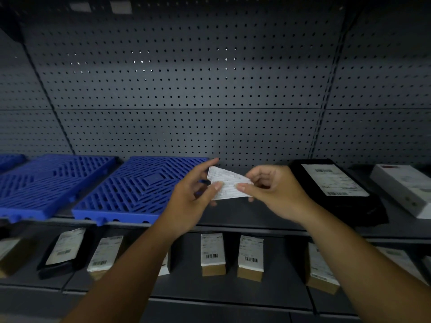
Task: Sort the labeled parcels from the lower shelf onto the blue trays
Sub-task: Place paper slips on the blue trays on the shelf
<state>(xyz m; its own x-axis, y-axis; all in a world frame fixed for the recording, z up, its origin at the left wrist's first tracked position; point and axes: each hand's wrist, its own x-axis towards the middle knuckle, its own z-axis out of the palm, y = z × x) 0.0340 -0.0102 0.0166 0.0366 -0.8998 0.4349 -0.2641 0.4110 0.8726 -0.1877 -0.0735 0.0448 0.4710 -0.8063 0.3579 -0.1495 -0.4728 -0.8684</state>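
Both my hands hold one small white labeled parcel (227,184) in the air, above the upper shelf and just right of the nearer blue tray (130,190). My left hand (196,192) pinches its left end and my right hand (272,190) grips its right end. The parcel's lower side is hidden by my fingers. A second blue tray (46,180) lies to the left, and both trays are bare. On the lower shelf, several labeled parcels lie in a row, among them a black one (63,250) and brown boxes (213,254) (250,257).
A large black parcel with a white label (338,190) and a white box (403,187) sit on the upper shelf at the right. A grey pegboard wall (186,89) backs the shelves. The upper shelf's front edge (233,226) runs under my wrists.
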